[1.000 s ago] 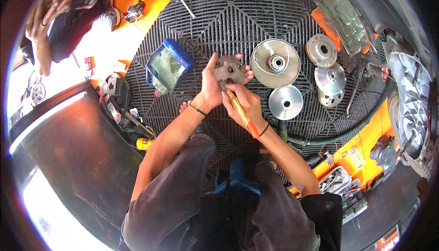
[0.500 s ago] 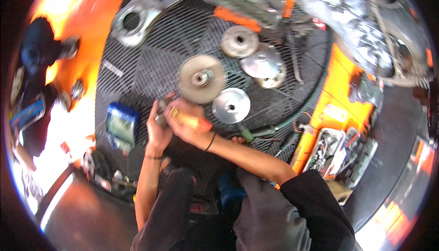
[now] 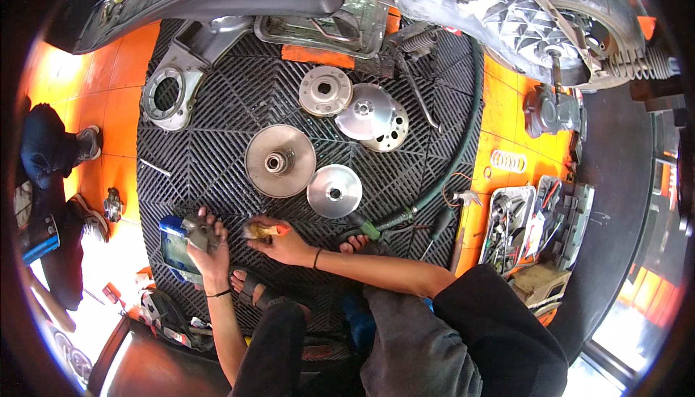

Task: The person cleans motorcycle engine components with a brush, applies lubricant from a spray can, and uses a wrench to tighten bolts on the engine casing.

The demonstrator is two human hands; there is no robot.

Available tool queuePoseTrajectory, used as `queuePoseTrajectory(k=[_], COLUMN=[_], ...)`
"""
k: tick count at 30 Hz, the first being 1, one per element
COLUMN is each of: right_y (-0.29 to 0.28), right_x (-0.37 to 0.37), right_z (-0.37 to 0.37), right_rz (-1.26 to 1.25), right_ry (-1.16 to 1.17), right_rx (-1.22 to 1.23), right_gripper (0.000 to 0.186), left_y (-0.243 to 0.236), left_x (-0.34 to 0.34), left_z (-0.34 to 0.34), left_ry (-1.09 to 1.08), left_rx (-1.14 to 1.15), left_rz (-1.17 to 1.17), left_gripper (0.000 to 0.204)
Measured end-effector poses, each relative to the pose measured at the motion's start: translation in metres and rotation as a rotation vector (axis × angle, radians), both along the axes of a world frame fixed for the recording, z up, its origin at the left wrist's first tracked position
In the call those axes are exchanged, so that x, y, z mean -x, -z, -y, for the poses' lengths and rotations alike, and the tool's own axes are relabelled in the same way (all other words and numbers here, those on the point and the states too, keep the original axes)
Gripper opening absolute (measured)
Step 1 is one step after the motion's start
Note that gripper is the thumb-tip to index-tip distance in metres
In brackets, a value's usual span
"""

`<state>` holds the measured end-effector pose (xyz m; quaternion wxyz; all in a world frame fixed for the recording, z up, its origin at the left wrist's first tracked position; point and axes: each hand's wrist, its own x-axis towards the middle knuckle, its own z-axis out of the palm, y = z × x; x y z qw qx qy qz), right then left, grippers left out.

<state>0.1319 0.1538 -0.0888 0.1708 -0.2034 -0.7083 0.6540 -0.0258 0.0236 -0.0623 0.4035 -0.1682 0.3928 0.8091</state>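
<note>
Left hand (image 3: 211, 258) with a metal part (image 3: 200, 230), right hand (image 3: 291, 246) with a brush (image 3: 266, 232), over a black mat (image 3: 217, 165).
The part shows at lower left, in front of a blue tub (image 3: 171, 225); the brush is apart from it, left of centre. Near mid-frame lie a wide disc (image 3: 293, 152) and a smaller silver disc (image 3: 342, 183); above them, three more plates (image 3: 311, 94). A casing (image 3: 190, 81) lies upper left, a hose (image 3: 468, 136) curves right of centre, and a tool tray (image 3: 489, 216) sits lower right.
</note>
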Motion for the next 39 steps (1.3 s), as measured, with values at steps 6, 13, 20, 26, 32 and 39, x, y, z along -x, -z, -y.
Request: queuePoseTrajectory(k=[6, 13, 20, 26, 32, 39], right_y=[0.012, -0.030, -0.035, -0.035, -0.036, -0.097], right_x=[-0.024, -0.133, -0.200, -0.223, -0.236, -0.216], right_z=[-0.015, -0.091, -0.125, -0.146, -0.160, -0.172], right_rz=[0.275, 0.449, 0.540, 0.603, 0.596, 0.522], right_ry=[-0.351, -0.350, -0.445, -0.560, -0.625, -0.333], right_rx=[-0.059, -0.569, -0.611, -0.636, -0.891, -0.869], right_gripper=[0.059, 0.062, 0.086, 0.099, 0.085, 0.098], left_y=[-0.004, -0.085, -0.153, -0.110, -0.053, 0.004], left_x=[0.014, 0.014, 0.032, 0.000, -0.071, -0.116], left_z=[0.012, 0.010, -0.012, -0.098, -0.209, -0.265], left_ry=[0.025, 0.581, 1.058, 0.859, 0.593, 0.358], left_rx=[0.231, 0.709, 0.909, 0.526, 0.184, -0.039], left_rz=[-0.191, -0.394, -0.568, -0.315, -0.331, -0.062], left_gripper=[0.028, 0.048, 0.036, 0.038, 0.053, 0.040])
